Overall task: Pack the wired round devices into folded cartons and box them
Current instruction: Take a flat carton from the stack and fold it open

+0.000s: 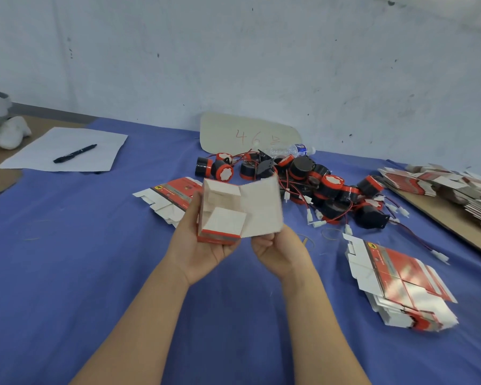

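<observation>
Ideally, while the left hand [203,247] grips the half-folded carton [222,215] above the bench's [95,273] middle, the right hand [282,255], pinching the open flap's [261,208] near edge, creases it squarely before tucking.

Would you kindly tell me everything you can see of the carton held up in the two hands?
The carton looks like thin card, off-white inside and printed red and grey outside. Half folded, its open end faces the camera: two small flaps turn inward, one wide flap spreads right. It is held above the blue cloth. The left hand grips its left side and underside; the right hand pinches the wide flap's lower edge.
</observation>
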Available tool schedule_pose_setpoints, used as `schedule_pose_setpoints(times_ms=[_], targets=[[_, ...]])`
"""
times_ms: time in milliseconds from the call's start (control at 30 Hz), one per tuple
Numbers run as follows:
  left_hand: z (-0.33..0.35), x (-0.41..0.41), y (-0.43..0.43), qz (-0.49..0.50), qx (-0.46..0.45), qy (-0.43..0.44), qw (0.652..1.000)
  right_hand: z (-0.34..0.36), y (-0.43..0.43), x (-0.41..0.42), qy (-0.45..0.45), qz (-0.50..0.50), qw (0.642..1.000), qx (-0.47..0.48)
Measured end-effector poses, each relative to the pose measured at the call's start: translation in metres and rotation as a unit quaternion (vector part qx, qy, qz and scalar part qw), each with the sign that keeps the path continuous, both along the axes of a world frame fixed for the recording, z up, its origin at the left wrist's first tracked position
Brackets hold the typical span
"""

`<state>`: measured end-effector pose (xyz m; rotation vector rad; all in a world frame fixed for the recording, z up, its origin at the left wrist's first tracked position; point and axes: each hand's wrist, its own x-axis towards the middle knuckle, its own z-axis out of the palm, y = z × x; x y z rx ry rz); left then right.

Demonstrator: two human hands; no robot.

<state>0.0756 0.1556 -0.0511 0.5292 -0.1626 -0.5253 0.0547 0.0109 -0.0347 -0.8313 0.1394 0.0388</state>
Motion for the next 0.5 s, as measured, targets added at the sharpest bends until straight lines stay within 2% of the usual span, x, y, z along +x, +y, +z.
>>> schedule_pose_setpoints(times_ms=[133,200,267,300,333,367,400,433,500], targets=[[0.0011,-0.0003,-0.0006,0.015,0.035,0.004,0.999,0.0014,0.0062,-0.0002,-0.045,-0.036,0.992,-0.111],[0.0027,0.0001,-0.0009,0.023,0.065,-0.008,0.998,0.0034,0.0058,0.0008,-0.076,-0.048,0.990,-0.107],[0.0031,0.0009,-0.0014,0.030,0.090,-0.021,0.995,0.0086,0.0032,-0.0003,-0.072,-0.062,0.988,-0.121],[0.0034,0.0008,-0.0019,0.035,0.102,-0.024,0.994,0.0077,0.0003,0.0010,-0.057,-0.074,0.980,-0.178],[0.0034,0.0004,-0.0025,0.043,0.117,-0.026,0.992,0.0053,-0.0012,0.0018,-0.048,-0.090,0.954,-0.280],[0.0037,-0.0002,-0.0036,0.053,0.134,-0.030,0.989,0.0038,-0.0008,0.0024,-0.045,-0.114,0.914,-0.387],[0.0039,-0.0008,-0.0048,0.064,0.154,-0.037,0.985,0.0031,0.0005,0.0026,-0.059,-0.136,0.878,-0.456],[0.0042,-0.0020,-0.0061,0.074,0.170,-0.045,0.982,0.0023,0.0022,0.0024,-0.076,-0.144,0.855,-0.492],[0.0057,-0.0034,-0.0080,0.098,0.186,-0.053,0.976,0.0036,0.0027,-0.0001,-0.094,-0.164,0.840,-0.508]])
